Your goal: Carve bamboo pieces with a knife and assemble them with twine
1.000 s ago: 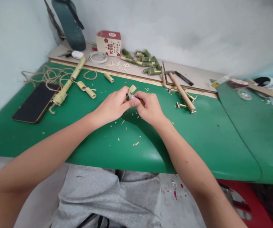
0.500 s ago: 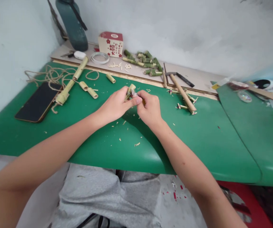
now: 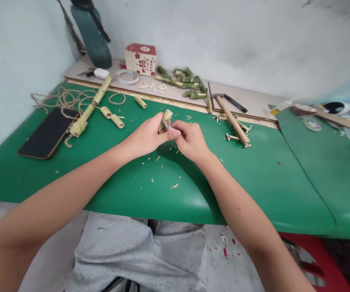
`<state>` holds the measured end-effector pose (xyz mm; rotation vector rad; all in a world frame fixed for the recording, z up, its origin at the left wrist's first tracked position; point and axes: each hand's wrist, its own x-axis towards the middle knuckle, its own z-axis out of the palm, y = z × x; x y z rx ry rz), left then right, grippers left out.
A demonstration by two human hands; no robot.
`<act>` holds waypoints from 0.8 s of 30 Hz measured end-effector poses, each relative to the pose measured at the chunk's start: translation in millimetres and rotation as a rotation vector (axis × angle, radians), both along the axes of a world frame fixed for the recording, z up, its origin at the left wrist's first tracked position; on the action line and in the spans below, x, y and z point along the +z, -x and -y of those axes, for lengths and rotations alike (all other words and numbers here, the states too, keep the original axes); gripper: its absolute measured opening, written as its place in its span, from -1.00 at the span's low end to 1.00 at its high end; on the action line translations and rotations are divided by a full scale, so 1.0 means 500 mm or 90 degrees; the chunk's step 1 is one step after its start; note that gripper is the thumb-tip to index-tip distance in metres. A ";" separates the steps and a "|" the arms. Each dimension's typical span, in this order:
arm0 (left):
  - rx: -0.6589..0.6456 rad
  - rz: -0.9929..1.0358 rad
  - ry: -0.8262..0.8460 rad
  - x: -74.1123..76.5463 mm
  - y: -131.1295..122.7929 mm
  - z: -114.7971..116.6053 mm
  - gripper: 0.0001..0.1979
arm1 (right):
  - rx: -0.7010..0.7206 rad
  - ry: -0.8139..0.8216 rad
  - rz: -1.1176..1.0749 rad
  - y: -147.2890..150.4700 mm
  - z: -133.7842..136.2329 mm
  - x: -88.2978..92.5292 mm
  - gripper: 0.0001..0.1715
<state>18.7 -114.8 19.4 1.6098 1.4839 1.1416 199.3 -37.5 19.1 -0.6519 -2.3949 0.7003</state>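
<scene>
My left hand is closed round a short pale bamboo piece, whose end sticks up past my fingers. My right hand is closed round a small knife, its metal blade lying against the bamboo; my left thumb presses on the blade's back. Both hands meet over the middle of the green padded table. Bamboo shavings lie scattered under and in front of my hands.
A black phone, twine and a long bamboo stick lie at the left. A hammer is right of my hands. A red-and-white box, tape roll and green bamboo offcuts sit on the board behind.
My hands have stayed together on the bamboo piece, with only a small shift of the blade and fingers. The view has moved slightly.
</scene>
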 end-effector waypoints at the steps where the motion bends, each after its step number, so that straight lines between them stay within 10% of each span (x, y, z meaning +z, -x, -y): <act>1: 0.004 -0.021 0.001 0.000 0.002 0.000 -0.43 | -0.012 -0.006 0.008 0.000 0.001 0.000 -0.68; 24: 0.059 0.023 -0.009 -0.001 -0.009 -0.009 -0.37 | -0.163 -0.064 -0.034 0.014 0.020 -0.007 -0.80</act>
